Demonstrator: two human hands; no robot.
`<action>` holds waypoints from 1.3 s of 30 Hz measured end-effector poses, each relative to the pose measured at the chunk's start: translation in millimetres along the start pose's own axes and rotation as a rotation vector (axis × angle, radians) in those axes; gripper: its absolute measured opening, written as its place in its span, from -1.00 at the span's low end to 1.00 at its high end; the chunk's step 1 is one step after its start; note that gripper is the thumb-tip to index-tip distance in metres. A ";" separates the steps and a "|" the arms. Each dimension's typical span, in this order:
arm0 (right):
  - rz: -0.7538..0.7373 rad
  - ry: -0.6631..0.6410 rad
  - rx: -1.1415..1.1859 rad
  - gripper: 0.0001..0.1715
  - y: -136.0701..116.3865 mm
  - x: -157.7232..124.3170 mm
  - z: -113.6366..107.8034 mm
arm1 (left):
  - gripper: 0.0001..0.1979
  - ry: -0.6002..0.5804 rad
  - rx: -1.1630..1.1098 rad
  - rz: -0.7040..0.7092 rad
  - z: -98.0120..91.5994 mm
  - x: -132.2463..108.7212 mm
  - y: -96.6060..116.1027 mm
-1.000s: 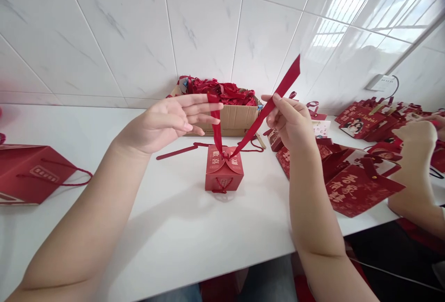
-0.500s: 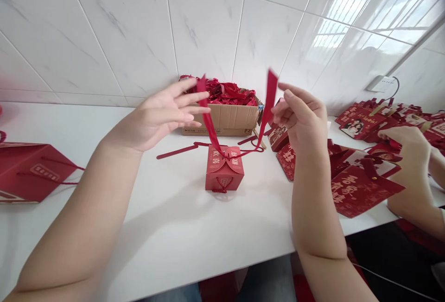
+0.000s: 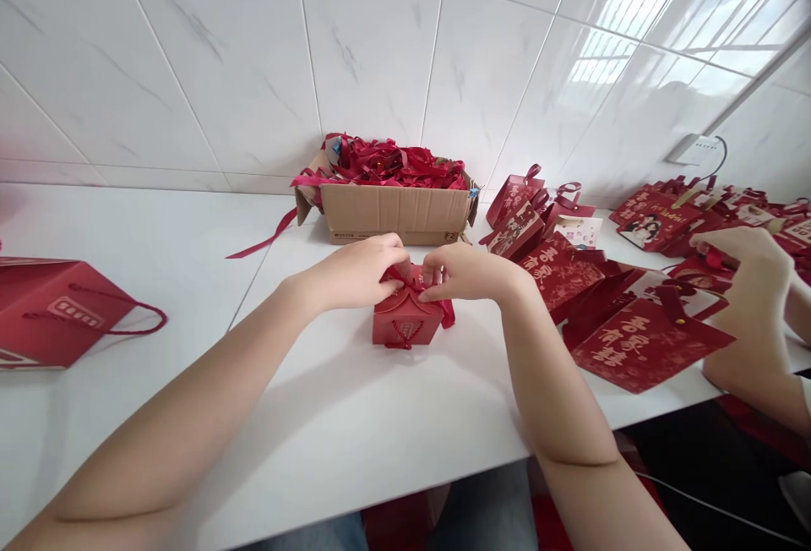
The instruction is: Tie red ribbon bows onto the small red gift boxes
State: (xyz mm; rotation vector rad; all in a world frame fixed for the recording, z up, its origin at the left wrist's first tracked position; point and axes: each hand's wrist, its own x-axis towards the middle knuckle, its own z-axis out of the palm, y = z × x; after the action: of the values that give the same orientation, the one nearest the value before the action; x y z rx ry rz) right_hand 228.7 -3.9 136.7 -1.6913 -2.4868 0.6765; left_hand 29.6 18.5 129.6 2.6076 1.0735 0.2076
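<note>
A small red gift box (image 3: 405,324) with gold characters stands on the white table (image 3: 329,416), near its middle. A red ribbon (image 3: 415,285) is gathered on the box's top. My left hand (image 3: 358,270) pinches the ribbon from the left with its fingers closed. From the right, my right hand (image 3: 465,272) pinches the same ribbon, fingers also closed. Both hands rest right on the box's top and hide most of it.
Behind the box stands a cardboard carton (image 3: 396,209) full of red ribbons, one trailing left (image 3: 263,242). A red paper bag (image 3: 63,314) lies at the far left. Several red bags (image 3: 634,331) are heaped on the right, where another person's hand (image 3: 744,251) works.
Both hands came down from holding the ribbon ends up in the air and now pinch the ribbon together on the box's top. The loose ends no longer stick up.
</note>
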 end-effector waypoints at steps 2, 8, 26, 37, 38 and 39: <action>-0.002 -0.015 -0.008 -0.87 -0.2 4.3 1.8 | -0.84 -0.010 0.035 -0.015 1.7 2.6 -0.8; -0.007 -0.013 -0.004 -0.91 2.4 3.4 0.0 | -0.87 -0.011 0.067 -0.021 0.7 2.7 -1.4; -0.138 0.035 0.093 -0.87 5.3 2.1 -1.9 | -0.86 0.030 0.069 0.011 4.2 3.7 -2.2; -0.126 0.010 0.090 -0.81 3.5 2.3 -0.8 | -0.87 0.043 0.096 0.014 4.9 4.1 -2.1; -0.125 0.017 0.092 -0.80 2.6 2.8 -0.1 | -0.87 0.044 0.107 0.018 5.2 4.3 -2.5; -0.123 0.020 0.095 -0.78 1.7 3.5 0.6 | -0.86 0.045 0.117 0.021 5.2 4.4 -2.7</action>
State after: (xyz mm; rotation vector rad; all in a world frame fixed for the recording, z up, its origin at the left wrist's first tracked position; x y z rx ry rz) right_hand 228.7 -0.5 134.9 -1.4921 -2.4776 0.7474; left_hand 32.3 22.3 123.8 2.7316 1.1053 0.2154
